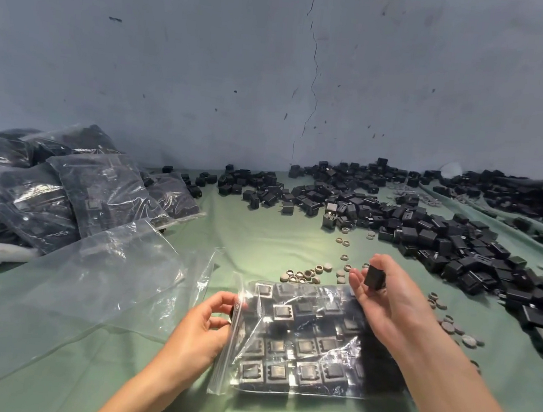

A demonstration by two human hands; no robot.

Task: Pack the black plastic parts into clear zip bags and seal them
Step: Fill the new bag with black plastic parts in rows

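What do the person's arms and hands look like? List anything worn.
Both forearms are bare to the bottom edge of the picture: no sleeves show. The left hand and right hand wear no gloves, and no rings, watch or bracelets are visible. No markings show.

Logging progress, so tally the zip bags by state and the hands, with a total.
Bag being filled, mouth held by left hand: 1
Empty clear bags: at least 1
Packed bags, overlapping: at least 4
Hands, right hand holding a black part: 2
Total: at least 8
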